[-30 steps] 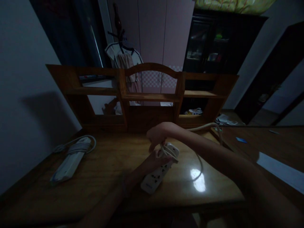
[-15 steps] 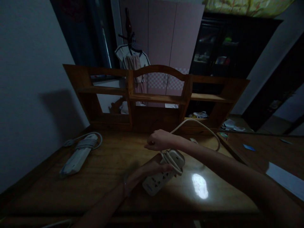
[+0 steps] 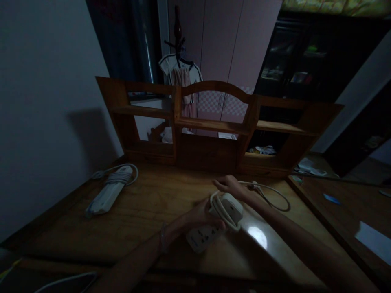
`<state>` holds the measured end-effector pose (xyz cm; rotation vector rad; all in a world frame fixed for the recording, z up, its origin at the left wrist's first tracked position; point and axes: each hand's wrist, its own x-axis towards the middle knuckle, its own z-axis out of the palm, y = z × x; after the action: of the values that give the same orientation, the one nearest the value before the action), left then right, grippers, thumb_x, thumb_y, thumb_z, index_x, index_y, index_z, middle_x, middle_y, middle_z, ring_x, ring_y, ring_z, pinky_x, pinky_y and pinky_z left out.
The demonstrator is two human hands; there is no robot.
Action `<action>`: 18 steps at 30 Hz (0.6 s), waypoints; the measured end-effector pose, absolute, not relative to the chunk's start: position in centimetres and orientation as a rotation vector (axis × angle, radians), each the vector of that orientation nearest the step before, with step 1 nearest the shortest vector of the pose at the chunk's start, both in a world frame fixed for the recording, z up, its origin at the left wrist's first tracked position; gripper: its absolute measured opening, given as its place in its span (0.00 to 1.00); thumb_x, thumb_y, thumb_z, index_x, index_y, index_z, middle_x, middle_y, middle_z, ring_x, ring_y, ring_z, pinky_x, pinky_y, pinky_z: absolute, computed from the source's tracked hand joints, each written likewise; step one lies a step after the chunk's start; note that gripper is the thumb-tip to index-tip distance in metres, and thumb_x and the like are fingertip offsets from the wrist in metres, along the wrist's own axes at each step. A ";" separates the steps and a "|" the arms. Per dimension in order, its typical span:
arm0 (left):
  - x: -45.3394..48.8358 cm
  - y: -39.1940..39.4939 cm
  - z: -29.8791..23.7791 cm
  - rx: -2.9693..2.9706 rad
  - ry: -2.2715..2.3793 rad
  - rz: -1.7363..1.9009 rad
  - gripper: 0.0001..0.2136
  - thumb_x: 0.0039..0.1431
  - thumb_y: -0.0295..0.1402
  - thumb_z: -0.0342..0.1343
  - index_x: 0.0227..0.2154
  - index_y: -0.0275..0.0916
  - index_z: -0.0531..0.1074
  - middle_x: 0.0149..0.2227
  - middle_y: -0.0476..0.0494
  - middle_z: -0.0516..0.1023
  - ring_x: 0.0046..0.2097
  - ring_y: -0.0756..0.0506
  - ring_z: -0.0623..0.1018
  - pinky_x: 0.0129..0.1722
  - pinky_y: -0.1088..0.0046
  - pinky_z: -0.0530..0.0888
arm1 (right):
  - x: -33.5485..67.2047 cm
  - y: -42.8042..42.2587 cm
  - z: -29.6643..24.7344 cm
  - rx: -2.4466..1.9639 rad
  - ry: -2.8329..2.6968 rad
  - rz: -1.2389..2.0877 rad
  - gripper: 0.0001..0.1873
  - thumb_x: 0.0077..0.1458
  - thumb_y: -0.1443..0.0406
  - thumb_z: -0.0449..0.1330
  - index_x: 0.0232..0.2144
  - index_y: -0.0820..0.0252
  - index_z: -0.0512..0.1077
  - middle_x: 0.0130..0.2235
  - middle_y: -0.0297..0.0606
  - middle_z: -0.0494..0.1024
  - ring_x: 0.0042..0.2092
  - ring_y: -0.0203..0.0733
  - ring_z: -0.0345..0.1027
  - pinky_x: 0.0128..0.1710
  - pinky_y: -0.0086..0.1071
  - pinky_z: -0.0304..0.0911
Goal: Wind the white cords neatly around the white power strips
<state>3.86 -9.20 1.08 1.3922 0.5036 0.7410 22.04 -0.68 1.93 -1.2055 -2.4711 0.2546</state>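
A white power strip [image 3: 203, 238] is tilted above the desk, with several turns of its cord [image 3: 224, 213] wound round its far end. My left hand [image 3: 203, 213] is closed round the strip and the wound turns, its thumb across the socket face. Just beyond the strip's far end is my right hand [image 3: 229, 185], fingers bent and pointing left, closed on the cord; the grip itself is partly hidden. From behind that hand the loose cord runs right, curves over the desk and comes back to its plug [image 3: 255, 186].
A second white power strip [image 3: 106, 195], its cord wrapped round it, lies at the desk's left. A wooden shelf unit [image 3: 214, 127] stands along the back edge. Paper [image 3: 374, 240] and a blue card [image 3: 331, 199] lie on the surface at right. The wall [image 3: 45, 122] bounds the left.
My right hand has moved right and slightly down, to beyond the strip's far end. The loose cord has dropped lower, showing its plug. The strip's far end is tilted up more. The view has shifted.
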 end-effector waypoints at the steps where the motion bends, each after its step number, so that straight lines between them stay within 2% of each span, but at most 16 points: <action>1: 3.9 -9.1 1.0 1.369 0.492 0.737 0.27 0.35 0.33 0.71 0.42 0.37 0.71 0.36 0.44 0.78 0.36 0.46 0.76 0.35 0.73 0.71 | 22.6 -1.1 1.5 -1.229 -2.428 0.220 0.31 0.64 0.53 0.44 0.15 0.64 0.64 0.17 0.28 0.54 0.19 0.28 0.47 0.22 0.27 0.39; 4: 3.9 -8.8 0.9 1.336 0.434 0.715 0.22 0.41 0.38 0.69 0.39 0.33 0.73 0.34 0.41 0.78 0.34 0.46 0.77 0.33 0.73 0.71 | 24.0 -2.7 0.3 -1.242 -2.342 0.124 0.30 0.65 0.56 0.43 0.15 0.63 0.63 0.17 0.30 0.57 0.21 0.31 0.51 0.24 0.28 0.43; 7: 3.7 -8.5 0.8 1.282 0.396 0.691 0.23 0.44 0.42 0.66 0.40 0.32 0.73 0.32 0.40 0.78 0.32 0.45 0.77 0.32 0.72 0.71 | 25.0 -4.2 -0.5 -1.198 -2.324 0.057 0.26 0.65 0.60 0.45 0.18 0.63 0.66 0.20 0.33 0.65 0.25 0.34 0.58 0.29 0.28 0.49; 10: 3.5 -8.1 0.9 1.213 0.390 0.713 0.24 0.45 0.46 0.64 0.41 0.32 0.72 0.31 0.38 0.78 0.31 0.44 0.77 0.31 0.71 0.72 | 25.7 -5.3 -1.3 -1.158 -2.333 -0.001 0.19 0.62 0.65 0.48 0.21 0.62 0.69 0.24 0.37 0.71 0.28 0.37 0.62 0.31 0.29 0.50; 13: 3.3 -7.5 0.9 1.146 0.383 0.673 0.26 0.47 0.51 0.61 0.39 0.31 0.72 0.31 0.36 0.78 0.31 0.43 0.78 0.31 0.68 0.72 | 25.9 -6.2 -1.9 -1.136 -2.345 -0.061 0.17 0.60 0.66 0.50 0.22 0.62 0.69 0.24 0.39 0.71 0.28 0.38 0.61 0.32 0.31 0.49; 18: 3.2 -6.2 -0.6 1.003 0.490 0.614 0.31 0.50 0.59 0.51 0.37 0.30 0.73 0.31 0.35 0.78 0.30 0.43 0.78 0.32 0.68 0.72 | 26.2 -7.0 -2.2 -1.150 -2.369 -0.211 0.18 0.63 0.67 0.49 0.22 0.61 0.69 0.23 0.36 0.70 0.26 0.36 0.60 0.33 0.33 0.48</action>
<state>3.15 -6.20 -0.56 1.0035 0.4899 0.6136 26.18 -7.00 -2.17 -1.1503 -2.3689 -0.2111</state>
